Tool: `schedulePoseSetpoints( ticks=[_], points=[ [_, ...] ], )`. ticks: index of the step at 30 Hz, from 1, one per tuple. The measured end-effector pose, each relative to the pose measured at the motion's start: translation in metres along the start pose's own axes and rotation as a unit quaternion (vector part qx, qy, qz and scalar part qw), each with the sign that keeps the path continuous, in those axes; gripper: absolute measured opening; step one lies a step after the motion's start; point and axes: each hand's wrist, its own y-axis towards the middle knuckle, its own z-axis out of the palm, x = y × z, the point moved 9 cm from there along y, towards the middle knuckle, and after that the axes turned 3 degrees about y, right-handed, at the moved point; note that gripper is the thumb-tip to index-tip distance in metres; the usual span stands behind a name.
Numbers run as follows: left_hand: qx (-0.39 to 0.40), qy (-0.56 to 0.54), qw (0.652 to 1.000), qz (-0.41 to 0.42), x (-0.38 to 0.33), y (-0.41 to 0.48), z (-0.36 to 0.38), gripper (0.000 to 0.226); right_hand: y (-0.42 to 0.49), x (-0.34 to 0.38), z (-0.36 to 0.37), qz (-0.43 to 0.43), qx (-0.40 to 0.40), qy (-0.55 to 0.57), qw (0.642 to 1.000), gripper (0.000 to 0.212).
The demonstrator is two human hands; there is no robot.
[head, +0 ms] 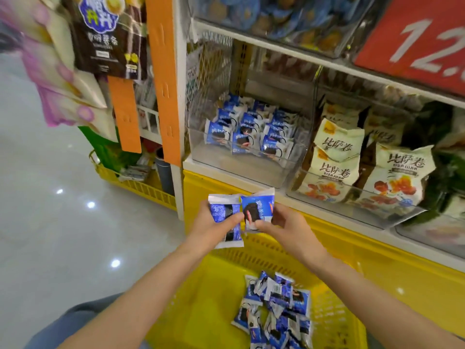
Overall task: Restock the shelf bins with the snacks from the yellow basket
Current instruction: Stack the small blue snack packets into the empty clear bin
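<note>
My left hand (214, 226) grips a small stack of blue-and-white snack packets (224, 210) below the shelf. My right hand (279, 224) pinches one more blue snack packet (259, 210) right beside that stack, its edge touching it. Both hands hover above the yellow basket (216, 298), where several of the same blue packets (276, 311) lie in a loose heap. Straight ahead, a clear shelf bin (226, 162) holds rows of matching blue packets (251, 129) toward its back, with bare floor at its front.
To the right, a second clear bin (392, 212) holds cream pizza-roll bags (334, 157). A yellow shelf base (377, 253) runs below the bins. An orange upright (163, 79) and hanging bags stand at the left, with another yellow basket (141, 185) on the shiny floor.
</note>
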Motion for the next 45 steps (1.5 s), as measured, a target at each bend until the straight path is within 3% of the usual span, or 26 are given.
schedulePoseSetpoints(
  ticks=[3,6,8,11,16,20,22,26,29,32,36,38,42,45],
  points=[
    [-0.036,-0.035,0.999,-0.004,-0.010,0.011,-0.023,0.044,0.023,0.044,-0.024,-0.048,-0.061,0.023,0.997,0.028],
    [-0.042,-0.103,0.994,-0.024,-0.012,0.022,-0.039,0.020,0.053,0.091,-0.051,-0.119,-0.129,-0.053,0.983,0.026],
    [-0.054,-0.138,0.989,-0.026,-0.015,0.030,-0.050,0.007,0.081,0.111,-0.063,-0.132,-0.162,-0.083,0.974,0.032],
    [-0.070,-0.192,0.979,-0.010,-0.026,0.044,-0.065,0.007,0.130,0.124,-0.066,-0.104,-0.173,-0.119,0.972,0.042],
    [-0.072,-0.231,0.970,-0.002,-0.038,0.063,-0.080,0.041,0.196,0.126,-0.016,-0.096,-0.035,-0.265,0.959,0.040],
    [-0.083,-0.247,0.965,-0.003,-0.037,0.074,-0.089,0.046,0.221,0.105,0.030,-0.073,0.103,-0.345,0.930,0.037],
    [-0.086,-0.254,0.963,-0.002,-0.036,0.079,-0.092,0.047,0.232,0.097,0.040,-0.068,0.111,-0.379,0.916,0.037],
    [-0.081,-0.245,0.966,-0.004,-0.035,0.084,-0.094,0.040,0.247,0.105,0.028,-0.112,0.028,-0.364,0.924,0.036],
    [-0.080,-0.226,0.971,-0.004,-0.035,0.085,-0.094,0.017,0.249,0.102,0.031,-0.117,0.039,-0.390,0.913,0.037],
    [-0.077,-0.223,0.972,0.002,-0.037,0.086,-0.094,0.012,0.251,0.098,0.035,-0.107,0.056,-0.410,0.904,0.042],
    [-0.065,-0.256,0.964,-0.030,-0.036,0.083,-0.090,0.038,0.247,0.096,0.034,-0.081,0.065,-0.386,0.917,0.047],
    [-0.063,-0.269,0.961,-0.025,-0.039,0.081,-0.089,0.039,0.237,0.106,0.030,-0.093,0.042,-0.384,0.918,0.049],
    [-0.059,-0.290,0.955,-0.030,-0.042,0.079,-0.088,0.039,0.187,0.151,0.014,-0.210,-0.086,-0.278,0.933,0.024],
    [-0.027,-0.320,0.946,-0.047,-0.047,0.076,-0.080,0.038,0.144,0.159,0.021,-0.238,-0.068,-0.213,0.945,0.008]
  ],
)
